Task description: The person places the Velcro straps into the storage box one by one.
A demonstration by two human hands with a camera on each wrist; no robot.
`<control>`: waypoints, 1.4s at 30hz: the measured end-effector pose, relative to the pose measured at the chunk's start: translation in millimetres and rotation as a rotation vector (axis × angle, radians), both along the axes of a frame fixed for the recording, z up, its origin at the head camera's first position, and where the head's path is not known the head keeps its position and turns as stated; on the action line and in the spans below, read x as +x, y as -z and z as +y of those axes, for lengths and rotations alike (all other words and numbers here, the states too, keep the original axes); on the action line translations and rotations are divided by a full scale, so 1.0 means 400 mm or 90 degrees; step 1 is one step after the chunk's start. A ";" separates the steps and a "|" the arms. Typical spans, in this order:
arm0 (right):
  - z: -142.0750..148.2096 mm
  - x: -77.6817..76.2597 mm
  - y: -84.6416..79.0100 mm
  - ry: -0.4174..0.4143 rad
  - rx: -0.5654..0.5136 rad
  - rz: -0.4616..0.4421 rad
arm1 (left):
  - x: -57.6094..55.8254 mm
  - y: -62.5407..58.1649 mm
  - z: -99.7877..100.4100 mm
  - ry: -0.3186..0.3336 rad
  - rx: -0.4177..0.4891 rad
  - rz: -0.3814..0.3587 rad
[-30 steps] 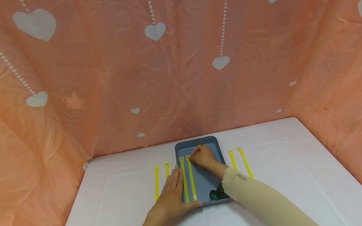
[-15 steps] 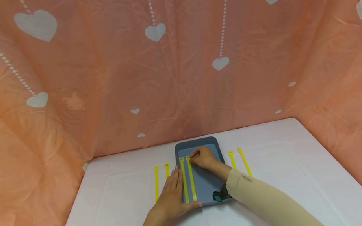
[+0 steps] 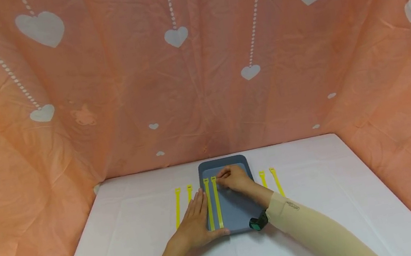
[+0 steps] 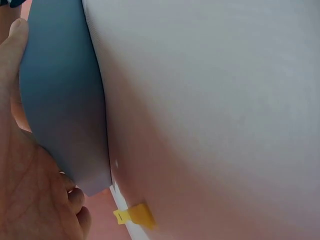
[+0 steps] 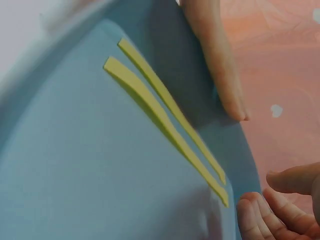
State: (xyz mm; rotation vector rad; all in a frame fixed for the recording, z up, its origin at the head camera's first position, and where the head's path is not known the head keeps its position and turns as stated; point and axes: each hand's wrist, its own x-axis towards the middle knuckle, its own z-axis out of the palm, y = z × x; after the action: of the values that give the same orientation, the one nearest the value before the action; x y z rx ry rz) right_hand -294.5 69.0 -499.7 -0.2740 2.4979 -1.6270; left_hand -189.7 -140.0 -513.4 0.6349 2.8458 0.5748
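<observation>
Two yellow cable straps, a left one (image 3: pixel 209 204) and a right one (image 3: pixel 217 203), lie side by side lengthwise in a blue-grey tray (image 3: pixel 240 215). My left hand (image 3: pixel 193 229) rests against the tray's near left corner, its fingers straight along the left side and its thumb along the near edge. Over the tray, my right hand (image 3: pixel 234 179) is beside the slotted head of the right strap. In the right wrist view, that hand's thumb and loosely curled fingers (image 5: pixel 255 215) are apart from the strap ends, with nothing visible between them.
Two more yellow straps (image 3: pixel 178 207) lie left of the tray, one partly behind my left hand. Another pair (image 3: pixel 277 181) lies to its right, partly covered by my right forearm. A white cloth (image 3: pixel 320 181) covers the table; pink heart-printed curtains (image 3: pixel 201 101) surround it.
My right hand has eased slightly right, away from the head of the right strap, and its forearm has shifted right. The straps and my left hand stay in place.
</observation>
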 end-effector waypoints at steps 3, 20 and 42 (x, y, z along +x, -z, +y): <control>0.010 0.011 -0.015 -0.010 0.004 0.005 | 0.000 0.000 0.002 -0.004 -0.006 0.001; 0.102 0.046 -0.062 -0.010 -0.012 0.048 | 0.001 -0.007 0.008 -0.016 -0.007 0.001; 0.221 0.040 -0.070 0.053 -0.027 0.047 | 0.001 -0.005 0.007 -0.016 -0.008 -0.004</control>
State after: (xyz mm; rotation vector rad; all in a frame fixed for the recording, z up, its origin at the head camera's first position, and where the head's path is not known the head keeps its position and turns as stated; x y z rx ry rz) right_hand -278.6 157.2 -471.7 -0.2432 2.5633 -1.7343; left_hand -189.4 -137.2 -511.5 0.5947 2.8536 0.5606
